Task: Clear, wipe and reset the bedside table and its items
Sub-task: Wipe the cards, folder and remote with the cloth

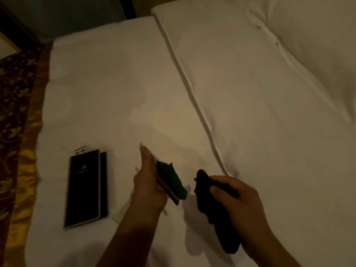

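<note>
Pinching a small flat green packet with a zigzag edge (171, 180) in the left hand (148, 182), thumb lying straight along the top, fingers curled under. Also holding something thin and white and a dark strip along with it, too dim to tell what. Held up off the bed and tipped on its edge, probably to let a cloth reach it.

Gripping a soft dark wiping cloth (213, 214) in the right hand (237, 199), fingers wrapped round the bunched top, the loose end hanging down by the wrist. Kept just beside the packet, not touching it, likely ready to rub it clean.

Keeping a long black folder with a pale edge (83, 187) flat on the white bed sheet (115, 83), off to the left, near the left hand but apart from it. Showing a small white card with a red spot and a dark spot (80, 149) poking out past its top end. Probably parked there to get it off the table while wiping.

No sight of the bedside table itself; out of view. Looks like the middle of the job: things cleared onto the bed, getting wiped, not yet put back.

Farther out, only bed things: a long folded cover edge (192, 93) running up the middle, a big white pillow (308, 35) at the top right, a brown and gold flowery bed runner (17, 132) down the left side.
</note>
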